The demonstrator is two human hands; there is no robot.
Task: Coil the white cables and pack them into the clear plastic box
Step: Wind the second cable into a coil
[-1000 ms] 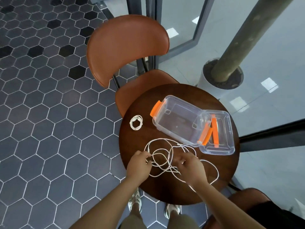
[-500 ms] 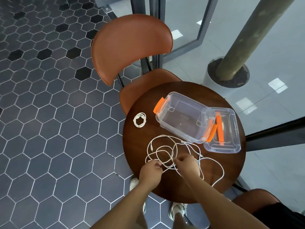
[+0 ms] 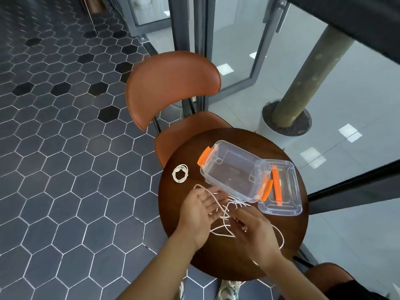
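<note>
Plainly the loose white cable [image 3: 225,214] lies bunched between the 2 hands. Its strands run from the near wall of the clear plastic box [image 3: 236,169] back toward the person, and 1 long loop trails off right, past the right wrist. The left hand [image 3: 198,210] is palm-up with fingers spread, strands draped across them. The right hand [image 3: 249,229] hovers back-up over the tangle, fingers loosely straight, with no pinch showing through the blur. The trailing loop looks likelier work for the right hand, since it lies on that side.

A coiled cable [image 3: 180,173] sits left of the empty box, apart from it. The lid [image 3: 283,198] meets the box's right end. The round dark wood surface [image 3: 220,260] stands by an orange-brown chair [image 3: 173,83] on a hexagon-tiled floor [image 3: 65,169], beside glass walls.
</note>
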